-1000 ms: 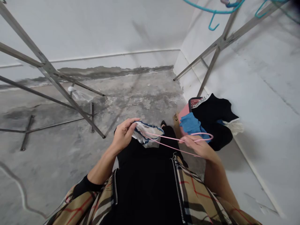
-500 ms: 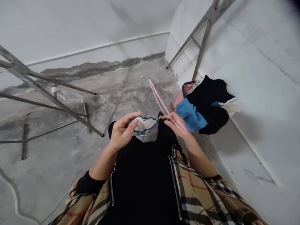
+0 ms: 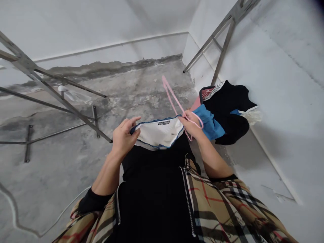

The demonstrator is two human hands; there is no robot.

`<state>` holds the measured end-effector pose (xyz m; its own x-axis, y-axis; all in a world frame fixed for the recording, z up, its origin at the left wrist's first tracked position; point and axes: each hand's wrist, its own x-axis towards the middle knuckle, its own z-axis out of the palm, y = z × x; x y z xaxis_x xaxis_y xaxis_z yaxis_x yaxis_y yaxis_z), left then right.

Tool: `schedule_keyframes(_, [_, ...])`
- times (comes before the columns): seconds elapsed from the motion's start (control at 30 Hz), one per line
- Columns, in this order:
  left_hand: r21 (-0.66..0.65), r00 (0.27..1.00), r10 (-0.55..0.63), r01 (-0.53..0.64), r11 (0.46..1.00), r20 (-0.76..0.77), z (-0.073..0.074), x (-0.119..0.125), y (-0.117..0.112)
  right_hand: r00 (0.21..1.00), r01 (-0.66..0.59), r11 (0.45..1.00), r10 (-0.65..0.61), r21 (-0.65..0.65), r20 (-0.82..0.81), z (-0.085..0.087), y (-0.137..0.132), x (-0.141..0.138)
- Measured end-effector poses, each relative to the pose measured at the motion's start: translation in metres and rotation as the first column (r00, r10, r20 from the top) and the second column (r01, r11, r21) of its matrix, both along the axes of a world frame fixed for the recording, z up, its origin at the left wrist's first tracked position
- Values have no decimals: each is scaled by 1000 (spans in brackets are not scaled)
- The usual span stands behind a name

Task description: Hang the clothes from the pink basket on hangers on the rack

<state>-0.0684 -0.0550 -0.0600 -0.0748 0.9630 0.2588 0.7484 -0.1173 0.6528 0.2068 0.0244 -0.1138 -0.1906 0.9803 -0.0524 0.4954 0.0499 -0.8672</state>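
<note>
In front of my lap, white underpants point(image 3: 157, 133) with a blue elastic waistband and a small dark label are stretched wide between both hands. My left hand point(image 3: 125, 135) grips the waistband at its left end, thumb tucked inside and index finger extended. The right end is pinched by my right hand point(image 3: 191, 123). A thin pink clothes hanger point(image 3: 173, 96) loops over that same hand, its narrow end pointing up and away. The lower part of the underpants is hidden from me.
Right of my hand, black clothing point(image 3: 233, 98) and a blue cloth point(image 3: 207, 123) spill over a pink basket point(image 3: 197, 102) by the wall. Metal rack legs point(image 3: 68, 101) stand at left, another metal frame point(image 3: 222, 47) at upper right. A pale cable point(image 3: 15, 216) lies on the concrete floor.
The underpants, bunched small between my hands before, are now spread open and raised. My right hand has moved up and closed on the waistband, and the hanger has shifted with it.
</note>
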Motion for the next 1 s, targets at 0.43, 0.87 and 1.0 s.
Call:
schedule_keyframes(0.43, [-87, 952, 304, -301, 949, 20, -42, -8, 23, 952, 240, 957, -199, 165, -231, 53, -22, 0])
schedule_keyframes(0.87, [-502, 243, 476, 52, 864, 845, -35, 19, 37, 997, 68, 996, -70, 60, 34, 28, -27, 23])
schedule_keyframes(1.0, [-503, 211, 477, 97, 859, 853, -33, 20, 37, 999, 32, 996, -31, -87, 11, 12, -46, 32])
